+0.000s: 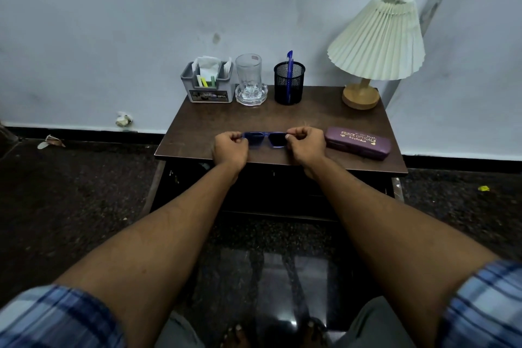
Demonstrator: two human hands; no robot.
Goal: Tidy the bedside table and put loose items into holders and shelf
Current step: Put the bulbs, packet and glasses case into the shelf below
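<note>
Blue-framed sunglasses (265, 139) with dark lenses sit low over the front middle of the brown bedside table (203, 121). My left hand (230, 147) pinches their left end and my right hand (305, 144) pinches their right end. A closed purple glasses case (358, 143) with gold lettering lies just right of my right hand. Along the back stand a grey holder (209, 83) with paper and small items, a clear glass (249, 76) on a glass dish, and a black mesh pen cup (289, 83) with a blue pen (289, 65).
A lamp (375, 42) with a pleated cream shade and wooden base stands at the back right corner. The table backs onto a pale wall. A dark shelf space (271, 186) lies under the tabletop. Scraps of litter lie on the dark floor at left and right.
</note>
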